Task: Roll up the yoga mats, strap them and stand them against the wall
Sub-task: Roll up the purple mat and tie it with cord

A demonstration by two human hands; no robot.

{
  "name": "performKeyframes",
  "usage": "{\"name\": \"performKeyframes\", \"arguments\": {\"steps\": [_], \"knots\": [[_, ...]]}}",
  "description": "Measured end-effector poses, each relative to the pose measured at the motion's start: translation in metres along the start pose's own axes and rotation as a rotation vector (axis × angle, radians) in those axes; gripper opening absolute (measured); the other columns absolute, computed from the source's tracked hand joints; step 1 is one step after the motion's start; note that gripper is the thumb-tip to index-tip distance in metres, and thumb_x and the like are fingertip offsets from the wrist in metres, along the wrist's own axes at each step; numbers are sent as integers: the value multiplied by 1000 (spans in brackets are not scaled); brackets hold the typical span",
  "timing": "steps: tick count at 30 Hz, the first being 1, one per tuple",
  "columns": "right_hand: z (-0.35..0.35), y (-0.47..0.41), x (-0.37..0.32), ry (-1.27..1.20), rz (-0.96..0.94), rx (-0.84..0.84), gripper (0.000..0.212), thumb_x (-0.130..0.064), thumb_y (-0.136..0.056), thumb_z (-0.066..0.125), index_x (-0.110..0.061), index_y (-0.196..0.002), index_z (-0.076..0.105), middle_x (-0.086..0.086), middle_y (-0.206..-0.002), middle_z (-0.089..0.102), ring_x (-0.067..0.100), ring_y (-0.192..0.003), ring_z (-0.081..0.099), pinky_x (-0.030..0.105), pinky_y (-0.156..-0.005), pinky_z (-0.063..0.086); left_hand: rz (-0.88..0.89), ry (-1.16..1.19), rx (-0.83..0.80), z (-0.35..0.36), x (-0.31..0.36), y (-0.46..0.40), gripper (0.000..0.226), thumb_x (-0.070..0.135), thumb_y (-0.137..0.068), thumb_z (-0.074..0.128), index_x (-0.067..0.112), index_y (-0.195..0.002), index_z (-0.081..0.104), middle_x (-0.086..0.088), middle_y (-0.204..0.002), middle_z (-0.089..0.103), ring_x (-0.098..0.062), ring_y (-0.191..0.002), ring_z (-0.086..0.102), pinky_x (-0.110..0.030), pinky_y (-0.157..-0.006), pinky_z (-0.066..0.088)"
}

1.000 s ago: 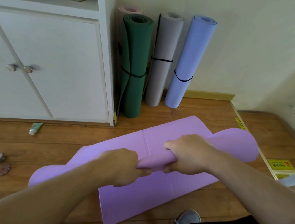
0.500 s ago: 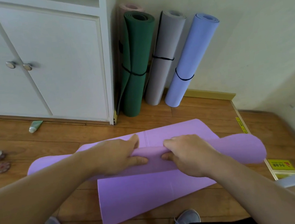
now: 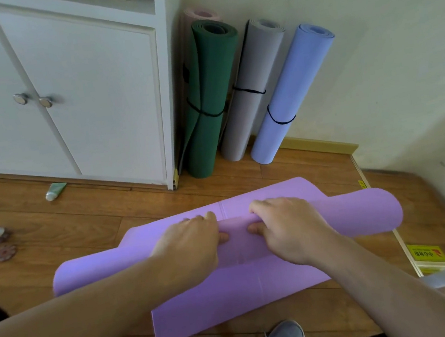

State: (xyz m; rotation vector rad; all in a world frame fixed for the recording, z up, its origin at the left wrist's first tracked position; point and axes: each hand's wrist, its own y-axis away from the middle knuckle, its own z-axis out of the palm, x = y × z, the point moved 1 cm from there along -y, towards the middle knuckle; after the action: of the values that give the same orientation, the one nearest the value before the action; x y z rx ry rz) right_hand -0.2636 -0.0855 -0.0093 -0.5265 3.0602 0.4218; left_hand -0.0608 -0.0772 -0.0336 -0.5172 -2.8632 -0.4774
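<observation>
A: Head view. What are we failing to see?

B: The pink mat (image 3: 198, 14) is standing mostly hidden behind the green mat (image 3: 211, 97).

A: And the grips?

B: We are seeing the left hand (image 3: 190, 249) and right hand (image 3: 289, 230) both clasping the roll of the purple mat (image 3: 230, 287), thumbs underneath; it is lying half-rolled on the wooden floor (image 3: 95, 212).

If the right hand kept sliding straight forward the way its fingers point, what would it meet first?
Probably the flat unrolled stretch of the purple mat just ahead of the right hand, then bare wooden floor. Further along, likely the grey rolled mat, though depth is unclear.
</observation>
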Motion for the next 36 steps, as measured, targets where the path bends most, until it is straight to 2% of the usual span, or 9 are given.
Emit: {"name": "performKeyframes", "arguments": {"steps": [4, 7, 11, 16, 20, 24, 28, 32, 36], "knots": [[-3, 4, -1, 17, -10, -98, 29, -47, -111, 40, -23, -94, 37, 5, -106, 67, 33, -96, 60, 42, -74, 36, 70, 57, -75, 3, -8, -4, 41, 63, -104, 42, 23, -112, 44, 2, -113, 65, -21, -99, 63, -35, -78, 46], [-2, 4, 1, 8, -26, -96, 37, -56, -108, 42, -23, -91, 37, 3, -98, 66, 31, -85, 53, 41, -71, 34, 102, -52, -87, 0, -10, -4, 63, 83, -87, 53, 25, -110, 45, 8, -101, 58, -16, -86, 56, -33, -74, 44], [0, 6, 2, 28, -49, -116, 55, -78, -85, 64, -28, -90, 41, -7, -86, 59, 23, -80, 54, 39, -68, 38, 95, -85, -59, 3, -8, -10, 57, 76, -96, 48, 23, -113, 55, 3, -106, 66, -17, -84, 53, -32, -73, 42], [4, 5, 0, -22, -55, -112, 49, -64, -91, 69, -29, -102, 35, -7, -89, 61, 23, -82, 57, 40, -68, 41, 83, -17, -145, 8, -12, -11, 48, 74, -99, 44, 27, -106, 53, 5, -100, 61, -17, -86, 55, -34, -78, 46], [4, 9, -3, 2, -136, -26, 38, -56, -95, 65, -30, -97, 36, -10, -99, 56, 21, -93, 56, 41, -71, 41, 90, 45, -201, 9, -17, -11, 44, 74, -99, 45, 30, -98, 50, 10, -88, 51, -13, -82, 51, -34, -77, 41], [6, 6, -7, 38, -141, 39, 36, -59, -96, 61, -28, -91, 43, -9, -97, 55, 19, -99, 53, 39, -72, 33, 60, 79, -236, 9, -19, -12, 52, 79, -95, 44, 30, -107, 52, 5, -105, 51, -13, -91, 51, -34, -82, 44], [6, 4, -3, 3, -58, -30, 33, -56, -102, 55, -29, -92, 40, -8, -97, 55, 23, -96, 55, 39, -73, 33, 71, -20, -82, 4, -15, -12, 50, 71, -99, 46, 24, -114, 53, -1, -113, 47, -19, -102, 49, -35, -86, 46], [2, 3, 5, -34, -25, -69, 35, -60, -103, 51, -28, -96, 38, -5, -108, 64, 26, -100, 60, 42, -80, 44, 116, -121, 133, 1, -6, -8, 51, 65, -102, 45, 21, -126, 50, 2, -121, 54, -20, -113, 57, -33, -90, 48], [-4, 6, 1, 33, -69, -30, 40, -58, -98, 61, -26, -112, 39, -4, -115, 64, 27, -105, 62, 43, -79, 48, 141, -109, 83, 4, -5, -9, 43, 59, -107, 40, 20, -121, 51, 1, -119, 62, -18, -105, 63, -32, -84, 51]]}}
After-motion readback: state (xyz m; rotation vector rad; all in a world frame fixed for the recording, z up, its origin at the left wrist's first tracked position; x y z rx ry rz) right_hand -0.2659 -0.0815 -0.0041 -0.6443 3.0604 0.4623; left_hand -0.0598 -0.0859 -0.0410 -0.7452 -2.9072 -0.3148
